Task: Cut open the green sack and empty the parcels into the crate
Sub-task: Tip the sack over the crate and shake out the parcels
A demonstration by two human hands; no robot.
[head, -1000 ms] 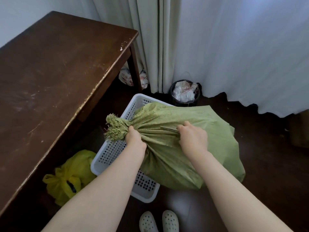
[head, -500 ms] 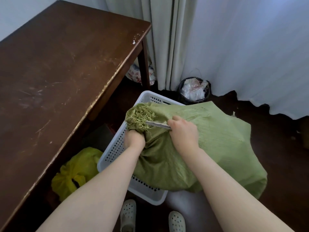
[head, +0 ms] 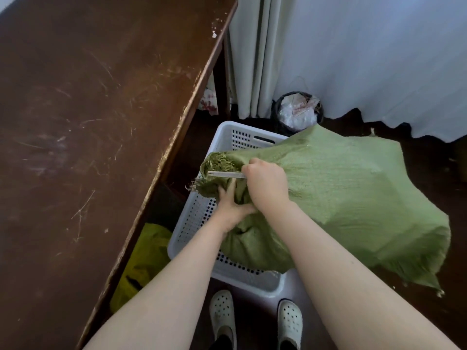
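Ok, head view: bulky green woven plastic sack (head: 348, 198) lies slumped over the white perforated plastic crate (head: 194, 218), most of its body spilling off the crate's right side onto the dark floor (head: 429, 286). Fabric coarse-weave, matte, lumpy with contents, creased where it is bunched. Neck end points left over the crate, frayed green fibres (head: 219, 162) sticking out at the gathered mouth. Left hand (head: 232, 208) clamps the bunched neck from below, fingers closed around the fabric. Right hand (head: 267, 185) fisted on a thin metal blade tool (head: 227, 174), the blade lying flat, pointing left across the frayed mouth; handle hidden in the fist, so cannot tell if scissors or knife. Crate sits on the floor just beside the dark brown scratched wooden table (head: 101, 122). Yellow plastic bag (head: 144, 261) under the table edge. Black waste bin (head: 298, 112) by the pale curtain (head: 366, 59). White clog shoes (head: 222, 317) at bottom, near crate
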